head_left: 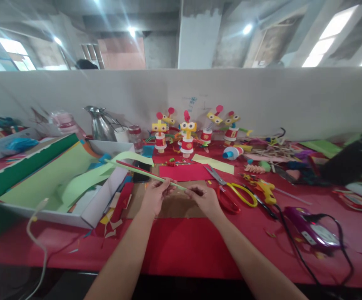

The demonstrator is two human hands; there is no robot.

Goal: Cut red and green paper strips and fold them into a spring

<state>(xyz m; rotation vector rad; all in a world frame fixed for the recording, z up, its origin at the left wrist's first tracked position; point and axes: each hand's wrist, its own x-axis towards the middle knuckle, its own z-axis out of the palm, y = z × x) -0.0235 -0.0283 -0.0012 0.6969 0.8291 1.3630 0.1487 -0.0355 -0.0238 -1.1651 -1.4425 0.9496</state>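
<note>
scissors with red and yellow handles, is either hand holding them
No, the scissors lie on the red table while the left hand and right hand hold thin strips.

And here are two bare hands, left hand and right hand, slim and smooth in outline, with slender fingers, the nails too small and soft to make out! Down to the wrists, narrow and uncovered, and look at the left forearm and right forearm: bare skin on both, plain, smooth-sided, broadening steadily from wrist towards elbow, the upper arms out of view!
</note>
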